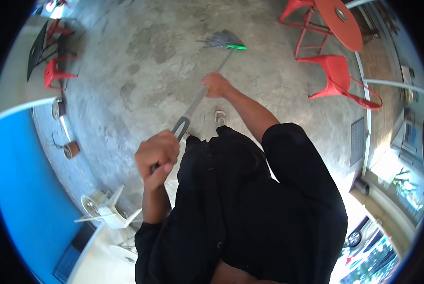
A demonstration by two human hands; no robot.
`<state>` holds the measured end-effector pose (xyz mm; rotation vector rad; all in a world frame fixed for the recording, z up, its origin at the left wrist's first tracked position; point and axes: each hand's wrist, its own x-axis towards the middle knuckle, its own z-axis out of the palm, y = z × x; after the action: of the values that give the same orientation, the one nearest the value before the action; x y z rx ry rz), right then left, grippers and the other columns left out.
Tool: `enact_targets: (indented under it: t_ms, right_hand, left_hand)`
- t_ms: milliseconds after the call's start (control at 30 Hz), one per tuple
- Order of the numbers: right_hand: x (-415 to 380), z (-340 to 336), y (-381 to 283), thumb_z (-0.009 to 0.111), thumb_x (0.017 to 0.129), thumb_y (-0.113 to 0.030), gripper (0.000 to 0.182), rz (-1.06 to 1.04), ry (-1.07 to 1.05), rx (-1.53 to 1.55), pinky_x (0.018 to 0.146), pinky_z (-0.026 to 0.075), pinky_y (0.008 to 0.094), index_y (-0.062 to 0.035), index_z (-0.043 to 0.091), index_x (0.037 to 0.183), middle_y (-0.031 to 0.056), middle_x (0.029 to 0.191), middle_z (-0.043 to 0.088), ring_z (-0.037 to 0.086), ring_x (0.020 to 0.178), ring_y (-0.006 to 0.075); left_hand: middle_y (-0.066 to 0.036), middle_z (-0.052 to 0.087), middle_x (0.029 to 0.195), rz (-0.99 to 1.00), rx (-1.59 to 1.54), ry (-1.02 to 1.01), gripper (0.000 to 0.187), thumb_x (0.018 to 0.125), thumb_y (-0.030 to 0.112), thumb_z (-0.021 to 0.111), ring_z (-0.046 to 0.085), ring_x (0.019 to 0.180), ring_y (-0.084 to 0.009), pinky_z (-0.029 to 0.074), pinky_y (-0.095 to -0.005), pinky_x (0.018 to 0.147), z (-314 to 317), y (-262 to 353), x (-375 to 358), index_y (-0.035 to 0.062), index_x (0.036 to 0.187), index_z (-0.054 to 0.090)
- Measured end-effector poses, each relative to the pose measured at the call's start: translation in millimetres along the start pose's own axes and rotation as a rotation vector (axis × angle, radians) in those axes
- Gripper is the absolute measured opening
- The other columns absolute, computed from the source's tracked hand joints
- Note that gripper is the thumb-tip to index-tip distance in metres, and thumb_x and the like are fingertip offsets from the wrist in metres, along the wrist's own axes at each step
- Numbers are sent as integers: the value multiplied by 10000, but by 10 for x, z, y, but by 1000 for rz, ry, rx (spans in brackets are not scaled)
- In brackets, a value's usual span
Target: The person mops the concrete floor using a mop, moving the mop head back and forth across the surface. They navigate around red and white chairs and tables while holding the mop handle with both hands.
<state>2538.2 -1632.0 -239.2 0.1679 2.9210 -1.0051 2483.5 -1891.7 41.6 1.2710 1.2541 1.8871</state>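
Observation:
A mop with grey strands [225, 38] and a green head clip [236, 47] lies on the concrete floor ahead of me. Its long handle [196, 102] slants back toward my left side. My left hand [158, 156] is wrapped around the dark grip at the handle's top end, close to my body. Farther down the shaft, my right hand [215, 85] is closed around the handle, with that arm stretched forward. The strands are fanned out on the floor.
At the right stand a red chair [332, 73] and a round orange-red table [337, 21]. Red stools [56, 75] stand by a dark table at the left. A white chair [112, 213] is behind my left side, near a blue wall [27, 189]. A plant pot [71, 150] stands left.

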Motion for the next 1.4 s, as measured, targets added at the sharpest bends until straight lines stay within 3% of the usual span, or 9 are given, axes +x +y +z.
enact_targets:
  t_ms: [200, 333, 500, 633, 867, 1133, 1167, 1267, 1400]
  right_hand:
    - [-1139, -259, 1286, 750, 665, -284, 236, 318, 106, -180, 837, 510, 467, -101, 635, 761, 131, 882, 658, 634, 965, 368]
    - [-1616, -112, 1120, 707, 756, -203, 172, 508, 269, -32, 829, 498, 462, -88, 581, 731, 107, 849, 635, 623, 926, 354]
    - [-1191, 368, 474, 685, 787, -173, 184, 379, 420, -12, 828, 474, 457, -86, 541, 711, 95, 786, 585, 599, 888, 341]
    - [-364, 799, -407, 687, 780, -154, 182, 195, 434, 95, 810, 460, 454, -86, 533, 711, 92, 783, 580, 589, 874, 334]
    - [737, 1810, -2247, 704, 777, -133, 183, -164, 186, 230, 782, 465, 461, -70, 545, 711, 103, 775, 586, 589, 854, 343]
    - [1152, 3121, -4171, 759, 776, -196, 196, -548, -285, 206, 769, 511, 476, -89, 606, 718, 103, 799, 628, 632, 871, 351]
    - [1130, 3245, -4366, 766, 777, -213, 216, -612, -329, 224, 764, 513, 477, -86, 603, 715, 105, 790, 627, 633, 861, 349]
    - [955, 3553, -4946, 789, 771, -235, 290, -775, -446, 295, 730, 498, 474, -64, 566, 699, 111, 755, 607, 623, 814, 342]
    - [639, 3844, -5482, 803, 761, -269, 350, -878, -615, 335, 693, 478, 468, -49, 544, 673, 124, 720, 587, 613, 765, 340]
  left_hand:
    - [-88, 503, 602, -150, -102, -230, 249, 767, 98, 628, 499, 569, -262, 422, -385, 656, 502, -1083, 461, 9, 601, 465]
    - [-94, 471, 594, -158, -67, -393, 230, 730, 21, 620, 486, 559, -284, 403, -391, 649, 699, -1112, 372, 25, 590, 438]
    - [-82, 389, 554, -124, -8, -406, 300, 702, -2, 628, 434, 521, -301, 382, -412, 626, 253, -574, 12, 54, 564, 367]
    - [-77, 391, 548, -78, 87, -226, 280, 689, -3, 613, 438, 509, -303, 393, -410, 622, -462, 65, -510, 53, 562, 370]
    - [-103, 457, 556, -66, 300, 238, 194, 681, 14, 592, 490, 510, -299, 480, -421, 664, -1266, 1085, -2088, 19, 568, 434]
    - [-98, 480, 553, -37, 595, 786, 175, 650, -18, 590, 515, 516, -295, 445, -400, 612, -1129, 1847, -3542, 24, 565, 443]
    - [-100, 499, 535, -60, 657, 822, 338, 841, 151, 629, 491, 477, -260, 471, -423, 620, -1041, 1901, -3648, 4, 573, 485]
    - [-96, 468, 529, -23, 700, 935, 190, 650, 37, 610, 478, 469, -287, 400, -377, 570, -888, 2089, -3878, 34, 561, 442]
    - [-85, 477, 518, 38, 728, 1093, 209, 683, 102, 613, 452, 440, -267, 371, -380, 538, -716, 2337, -4086, 36, 568, 451]
